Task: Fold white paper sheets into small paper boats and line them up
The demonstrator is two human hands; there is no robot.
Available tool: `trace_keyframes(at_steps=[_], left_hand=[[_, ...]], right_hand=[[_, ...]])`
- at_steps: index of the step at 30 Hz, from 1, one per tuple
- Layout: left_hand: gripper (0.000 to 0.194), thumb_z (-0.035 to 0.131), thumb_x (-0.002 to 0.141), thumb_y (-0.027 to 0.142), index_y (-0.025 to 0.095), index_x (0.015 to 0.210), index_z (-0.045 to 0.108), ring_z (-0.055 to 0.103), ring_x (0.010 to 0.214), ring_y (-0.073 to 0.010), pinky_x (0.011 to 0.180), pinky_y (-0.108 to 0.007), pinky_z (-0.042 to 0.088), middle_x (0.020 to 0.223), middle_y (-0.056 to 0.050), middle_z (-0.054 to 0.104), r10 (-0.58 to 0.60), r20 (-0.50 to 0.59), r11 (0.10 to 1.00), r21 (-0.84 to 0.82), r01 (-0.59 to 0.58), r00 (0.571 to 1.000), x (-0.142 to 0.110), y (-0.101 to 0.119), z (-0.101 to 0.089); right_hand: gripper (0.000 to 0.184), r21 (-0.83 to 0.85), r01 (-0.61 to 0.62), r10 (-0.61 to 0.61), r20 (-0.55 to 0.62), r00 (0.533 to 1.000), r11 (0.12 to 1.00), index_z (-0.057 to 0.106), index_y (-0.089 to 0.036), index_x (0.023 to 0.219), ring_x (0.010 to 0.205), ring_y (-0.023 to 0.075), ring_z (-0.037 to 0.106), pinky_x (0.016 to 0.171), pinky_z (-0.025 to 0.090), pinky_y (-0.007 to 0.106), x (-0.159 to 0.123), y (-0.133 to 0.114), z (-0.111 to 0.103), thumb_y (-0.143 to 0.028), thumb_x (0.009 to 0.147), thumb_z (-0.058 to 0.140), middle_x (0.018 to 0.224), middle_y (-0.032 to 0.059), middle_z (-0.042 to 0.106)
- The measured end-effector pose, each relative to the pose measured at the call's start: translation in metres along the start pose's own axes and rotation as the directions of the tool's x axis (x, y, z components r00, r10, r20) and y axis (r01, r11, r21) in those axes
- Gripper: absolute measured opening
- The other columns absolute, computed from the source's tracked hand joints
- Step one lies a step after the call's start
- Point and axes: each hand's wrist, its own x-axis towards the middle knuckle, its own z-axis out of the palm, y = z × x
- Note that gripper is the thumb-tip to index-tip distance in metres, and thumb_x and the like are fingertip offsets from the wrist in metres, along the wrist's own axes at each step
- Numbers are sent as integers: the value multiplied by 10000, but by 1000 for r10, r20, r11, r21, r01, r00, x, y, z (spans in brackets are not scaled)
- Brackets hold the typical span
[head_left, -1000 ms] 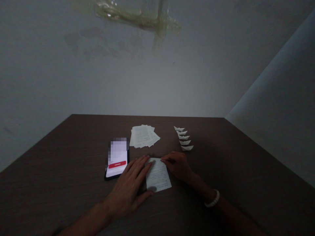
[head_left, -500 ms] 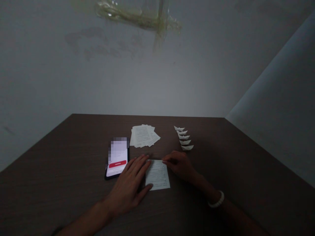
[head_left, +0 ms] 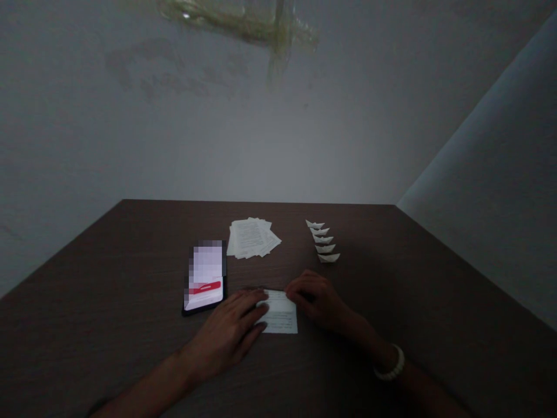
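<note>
A small sheet of printed paper lies in front of me, its far part bent over toward me. My left hand rests over its left side, fingers stretched and apart, with the thumb near the lower left. At the far right corner, my right hand pinches the paper's edge between thumb and fingers. The paper's left edge is hidden under my left fingers. A pale beaded bracelet circles my right wrist.
A phone with a lit screen lies left of my left hand. Farther back is a loose stack of printed sheets. Several folded paper boats stand in a row at the right. The brown table meets a stained wall.
The sheet's far edge has been folded toward me, so the sheet looks shorter. My left fingers have shifted slightly nearer; my right hand stays at the far right corner.
</note>
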Motion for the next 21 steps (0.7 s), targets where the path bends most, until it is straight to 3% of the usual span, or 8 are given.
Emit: trace_keyframes(at_steps=[6, 15, 21], left_hand=[[265, 446, 923, 145, 200, 1132, 599, 557, 1131, -241, 925, -420, 521, 1225, -85, 593, 68, 9, 997, -32, -68, 998, 4, 3, -3], [291, 425, 943, 134, 196, 1190, 565, 490, 1234, -247, 971, -433, 486, 1305, -94, 553, 104, 23, 994, 32, -105, 994, -1, 0, 1], [493, 565, 904, 344, 182, 1352, 439, 414, 1313, -301, 1016, -501, 432, 1440, -137, 427, 73, 91, 996, 48, -78, 993, 2, 1, -3]], right_hand=[[30, -75, -85, 87, 30, 996, 994, 664, -198, 842, 732, 155, 549, 676, 417, 271, 7, -1, 1, -206, 813, 661, 751, 8, 661], [200, -56, -40, 49, 167, 985, 998, 663, -207, 962, 799, 169, 565, 748, 420, 288, 8, -4, 3, -217, 766, 698, 855, 18, 667], [235, -6, -29, 30, 146, 989, 1000, 662, -195, 961, 809, 170, 573, 759, 422, 289, 5, -3, 4, -168, 732, 706, 876, 23, 675]])
